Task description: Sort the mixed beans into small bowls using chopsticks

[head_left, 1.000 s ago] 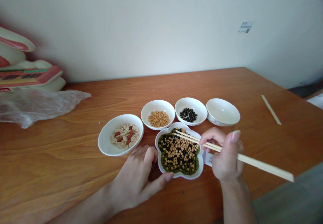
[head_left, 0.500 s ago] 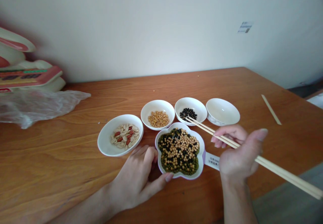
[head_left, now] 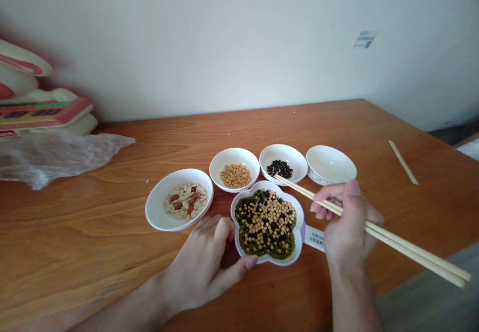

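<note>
**Chopsticks** (head_left: pixel 404 250): one pair, pale wood. Held in the right hand (head_left: pixel 346 227), the grip pinching both sticks between thumb and fingers.
- Long axis: butts low at the right edge, running up and leftward to the tips.
- Tips: close together over the near rim of the black-bean bowl (head_left: pixel 297 161), just past the far edge of the dish (head_left: pixel 269 261) (whether a bean sits between them is too small to tell).

**Dish**: flower-shaped, white, filled with mixed yellow, green and black beans. It stands on the worktop (head_left: pixel 112 232), left of the right hand and below-left of the tips.
- Left hand (head_left: pixel 204 267): rests on the worktop at the dish's left side. The grip is lightly closed on the rim, thumb at the near-left lobe and fingers curled against the left lobe.
- Nearer hand: the left, touching. The right is just beside the dish, by a paper label (head_left: pixel 316 237).

**Row behind the dish**, left to right:
- peanut bowl (head_left: pixel 160 202)
- yellow-bean bowl (head_left: pixel 234 155)
- black-bean bowl
- empty bowl (head_left: pixel 331 165)

**Sundries**:
- lone stick (head_left: pixel 403 161), well apart at the right
- plastic bag (head_left: pixel 48 157), far left
</note>
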### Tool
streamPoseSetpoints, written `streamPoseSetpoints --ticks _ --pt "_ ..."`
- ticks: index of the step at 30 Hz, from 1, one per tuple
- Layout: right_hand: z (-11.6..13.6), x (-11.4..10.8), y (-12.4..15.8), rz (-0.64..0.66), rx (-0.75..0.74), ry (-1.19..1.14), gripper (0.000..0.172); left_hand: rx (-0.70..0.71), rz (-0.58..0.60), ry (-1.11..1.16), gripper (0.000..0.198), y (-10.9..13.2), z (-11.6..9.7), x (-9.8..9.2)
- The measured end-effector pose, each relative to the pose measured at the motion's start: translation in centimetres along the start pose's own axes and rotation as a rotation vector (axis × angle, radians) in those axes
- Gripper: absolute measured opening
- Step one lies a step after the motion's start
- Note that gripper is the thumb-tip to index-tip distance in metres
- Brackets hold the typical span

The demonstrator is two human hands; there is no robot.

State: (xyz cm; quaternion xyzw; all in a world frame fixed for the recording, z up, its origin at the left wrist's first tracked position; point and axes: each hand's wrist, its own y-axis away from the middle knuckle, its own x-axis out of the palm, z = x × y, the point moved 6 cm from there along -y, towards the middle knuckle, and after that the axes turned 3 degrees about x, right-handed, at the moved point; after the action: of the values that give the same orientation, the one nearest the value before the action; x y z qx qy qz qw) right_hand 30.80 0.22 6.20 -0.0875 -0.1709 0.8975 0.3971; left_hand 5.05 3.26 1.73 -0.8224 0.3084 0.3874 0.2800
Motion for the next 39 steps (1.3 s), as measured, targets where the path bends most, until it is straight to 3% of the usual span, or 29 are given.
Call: streamPoseSetpoints --ticks 13,19,22,29,39 --pt "1.1 0.4 0.0 0.051 -0.041 0.260 0.046 0.006 -0.019 0.000 0.029 0.0 0.0 -0.1" --pt "0.8 -0.1 0.2 0.047 -0.049 0.038 0.059 0.000 -0.014 -0.001 0.030 0.0 0.1 -0.1" --pt "0.4 0.0 0.4 0.145 -0.049 -0.014 0.062 -0.007 0.001 0.002 0.031 0.1 0.1 0.1" --pt "0.0 2.1 1.6 0.554 -0.059 0.111 0.059 -0.003 -0.011 -0.005 0.031 0.0 0.2 0.0" --pt "-0.2 2.9 1.9 0.613 -0.027 0.106 0.060 0.010 -0.021 -0.002 0.030 0.0 0.0 -0.2"
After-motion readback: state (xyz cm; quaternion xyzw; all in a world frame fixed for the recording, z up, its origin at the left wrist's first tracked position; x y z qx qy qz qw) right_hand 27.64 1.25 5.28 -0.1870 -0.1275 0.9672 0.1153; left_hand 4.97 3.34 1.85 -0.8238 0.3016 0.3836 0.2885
